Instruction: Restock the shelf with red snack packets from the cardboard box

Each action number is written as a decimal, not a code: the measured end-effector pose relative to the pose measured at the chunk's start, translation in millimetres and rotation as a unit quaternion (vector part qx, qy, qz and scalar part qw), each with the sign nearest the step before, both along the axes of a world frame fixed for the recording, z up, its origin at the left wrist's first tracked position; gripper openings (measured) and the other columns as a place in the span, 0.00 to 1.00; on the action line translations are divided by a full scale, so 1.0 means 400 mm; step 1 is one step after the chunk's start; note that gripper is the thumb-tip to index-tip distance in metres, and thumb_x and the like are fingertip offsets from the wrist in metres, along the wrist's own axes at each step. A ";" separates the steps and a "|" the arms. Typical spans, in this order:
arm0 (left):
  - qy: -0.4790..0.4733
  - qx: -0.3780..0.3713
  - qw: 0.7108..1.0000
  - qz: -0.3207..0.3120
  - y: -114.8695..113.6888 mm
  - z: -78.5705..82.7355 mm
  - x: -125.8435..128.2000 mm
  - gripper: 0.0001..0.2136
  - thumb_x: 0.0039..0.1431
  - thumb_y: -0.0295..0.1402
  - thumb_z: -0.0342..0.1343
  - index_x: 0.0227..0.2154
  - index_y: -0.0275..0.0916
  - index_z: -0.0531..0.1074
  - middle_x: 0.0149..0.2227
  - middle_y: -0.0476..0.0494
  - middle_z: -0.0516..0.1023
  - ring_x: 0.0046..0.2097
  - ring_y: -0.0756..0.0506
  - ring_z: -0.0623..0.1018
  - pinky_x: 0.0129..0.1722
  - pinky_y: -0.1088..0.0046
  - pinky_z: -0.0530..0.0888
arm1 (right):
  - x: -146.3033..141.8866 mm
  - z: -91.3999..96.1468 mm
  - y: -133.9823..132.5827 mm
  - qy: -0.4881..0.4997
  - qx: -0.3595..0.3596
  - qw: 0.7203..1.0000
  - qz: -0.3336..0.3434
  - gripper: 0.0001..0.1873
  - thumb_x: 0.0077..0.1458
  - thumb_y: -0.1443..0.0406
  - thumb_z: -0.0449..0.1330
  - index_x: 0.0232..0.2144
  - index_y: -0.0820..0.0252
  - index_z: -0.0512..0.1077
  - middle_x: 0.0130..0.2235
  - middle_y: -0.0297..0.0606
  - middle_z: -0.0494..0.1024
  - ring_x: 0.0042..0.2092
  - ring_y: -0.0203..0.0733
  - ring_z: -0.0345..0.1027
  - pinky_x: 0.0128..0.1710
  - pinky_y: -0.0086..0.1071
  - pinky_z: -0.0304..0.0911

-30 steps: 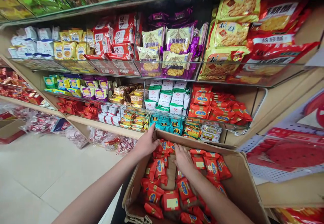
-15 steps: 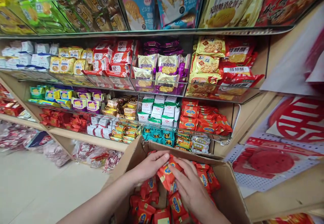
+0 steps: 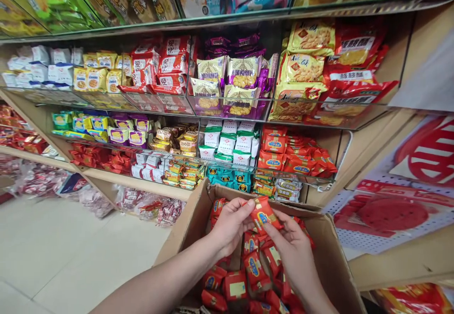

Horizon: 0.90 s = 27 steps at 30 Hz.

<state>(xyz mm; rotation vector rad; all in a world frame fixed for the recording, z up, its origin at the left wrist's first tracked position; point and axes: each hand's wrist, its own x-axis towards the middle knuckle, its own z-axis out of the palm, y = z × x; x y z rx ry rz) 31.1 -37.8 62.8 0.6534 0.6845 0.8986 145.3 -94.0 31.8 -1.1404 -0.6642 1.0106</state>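
An open cardboard box (image 3: 329, 257) in front of me holds several small red snack packets (image 3: 253, 269) with blue and yellow labels. My left hand (image 3: 230, 224) and my right hand (image 3: 294, 248) meet above the box. Together they grip a bundle of red packets (image 3: 262, 213), lifted a little above the rest. Fingers of both hands are closed round the bundle. The same red packets (image 3: 294, 155) lie on the shelf just beyond the box, at the right end.
Glass-fronted shelves (image 3: 227, 110) full of biscuit and snack packs rise ahead. A wooden shelf side (image 3: 376, 139) and a perforated board with red paper decorations (image 3: 390, 214) stand at the right. Tiled floor (image 3: 64, 252) lies to the left, with bagged sweets (image 3: 156, 207) under the lowest shelf.
Both hands went from resting apart in the box to gathering red packets between them, then raised the bundle above the box. The view shifted slightly.
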 end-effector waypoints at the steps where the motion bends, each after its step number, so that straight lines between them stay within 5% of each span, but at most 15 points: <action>1: -0.018 -0.023 1.000 -0.001 0.000 -0.003 -0.003 0.13 0.43 0.35 0.63 0.22 0.36 0.63 0.24 0.50 0.75 0.27 0.51 0.75 0.31 0.74 0.70 | 0.000 -0.004 -0.002 0.023 -0.004 0.999 -0.022 0.20 0.36 0.61 0.67 0.35 0.58 0.70 0.35 0.35 0.76 0.36 0.39 0.70 0.39 0.34 0.66; 7: -0.045 -0.081 0.996 -0.002 0.004 -0.029 -0.022 0.11 0.46 0.33 0.62 0.25 0.37 0.63 0.27 0.47 0.76 0.32 0.47 0.77 0.37 0.68 0.72 | -0.013 -0.024 -0.005 0.136 0.011 0.990 -0.028 0.12 0.37 0.61 0.66 0.24 0.58 0.68 0.29 0.31 0.75 0.32 0.35 0.69 0.35 0.30 0.65; 13: -0.010 -0.039 0.999 0.004 -0.002 -0.046 -0.016 0.10 0.46 0.33 0.61 0.24 0.37 0.64 0.28 0.47 0.77 0.32 0.49 0.77 0.36 0.71 0.72 | -0.009 -0.049 -0.011 0.016 -0.001 1.000 0.012 0.19 0.40 0.58 0.64 0.37 0.56 0.68 0.38 0.36 0.76 0.39 0.41 0.69 0.40 0.35 0.65; 16: 0.030 0.005 1.000 0.000 0.003 -0.033 -0.021 0.11 0.48 0.38 0.59 0.27 0.37 0.66 0.31 0.47 0.77 0.34 0.50 0.76 0.36 0.73 0.71 | 0.041 -0.005 0.003 -0.111 -0.018 0.994 0.000 0.23 0.40 0.57 0.64 0.40 0.58 0.67 0.37 0.39 0.76 0.37 0.43 0.70 0.38 0.36 0.65; 19: 0.117 0.093 0.989 0.002 0.024 -0.003 -0.044 0.12 0.49 0.40 0.58 0.31 0.38 0.67 0.35 0.46 0.76 0.34 0.50 0.75 0.34 0.74 0.70 | 0.142 0.083 0.065 -0.208 0.014 0.965 -0.157 0.25 0.41 0.56 0.63 0.43 0.58 0.66 0.33 0.38 0.75 0.33 0.41 0.69 0.34 0.35 0.65; 21: 0.183 0.167 0.969 -0.015 0.040 0.020 -0.070 0.11 0.48 0.39 0.58 0.31 0.38 0.67 0.33 0.46 0.76 0.32 0.50 0.74 0.35 0.73 0.71 | 0.221 0.139 0.133 -0.249 0.097 0.937 -0.225 0.25 0.43 0.56 0.61 0.43 0.60 0.64 0.37 0.41 0.74 0.37 0.42 0.69 0.37 0.36 0.64; 24: 0.296 0.287 0.911 -0.013 0.062 0.044 -0.122 0.10 0.50 0.39 0.54 0.31 0.38 0.69 0.30 0.46 0.75 0.33 0.48 0.74 0.36 0.70 0.71 | 0.318 0.190 0.247 -0.408 0.053 0.880 -0.239 0.24 0.43 0.59 0.59 0.43 0.64 0.64 0.38 0.46 0.73 0.38 0.47 0.68 0.39 0.42 0.63; 27: 0.434 0.428 0.792 0.048 0.082 0.041 -0.187 0.09 0.54 0.38 0.50 0.34 0.41 0.70 0.40 0.44 0.74 0.44 0.44 0.72 0.46 0.65 0.68 | 0.371 0.207 0.349 -0.533 -0.015 0.798 -0.282 0.22 0.44 0.63 0.56 0.43 0.68 0.66 0.37 0.51 0.73 0.37 0.52 0.68 0.37 0.45 0.62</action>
